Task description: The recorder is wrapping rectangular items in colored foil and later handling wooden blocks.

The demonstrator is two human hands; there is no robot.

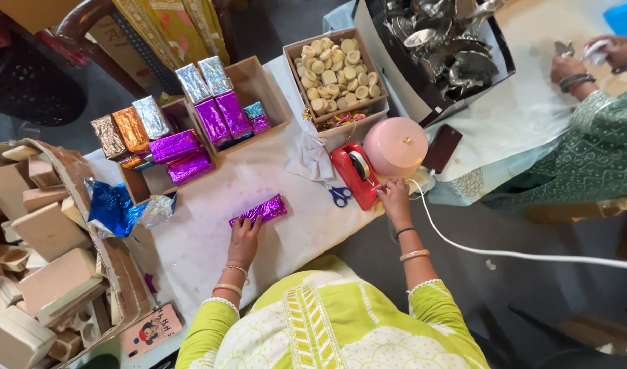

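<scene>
Left hand (244, 236) flat, fingers spread and pressing down on a purple foil-wrapped block (259, 210) lying on the white table cover (211, 239); not clasped round it, only resting on its near end. Right hand (394, 198) stretched out to the red tape dispenser (355, 175), fingertips pinched at its near edge, seemingly on the tape end, though too small to tell for sure. Bangles on both wrists, lime-green sleeves behind.

Between the two hands, blue-handled scissors (339, 195) on the cover, just beside the dispenser. Beyond the right hand, a round pink lidded box (395, 145) touching the dispenser's far side, and a dark flat phone-like thing (442, 148) next to it. A white cable (505, 253) running off outward from near the right wrist.

Beyond the left hand, open cardboard trays (262, 89) holding more wrapped blocks in purple, silver, orange and bronze foil. Farther out, toward the right hand's side, a box of pale round discs (336, 69), then a dark tray of silvery leaf-shaped pieces (445, 42).

Out past the left hand, crumpled blue and silver foil (115, 208), and beyond that a large carton of bare wooden blocks (40, 232).

Far beyond the right hand, another person's hands (587, 58) in a green patterned sleeve, at work on something small.
</scene>
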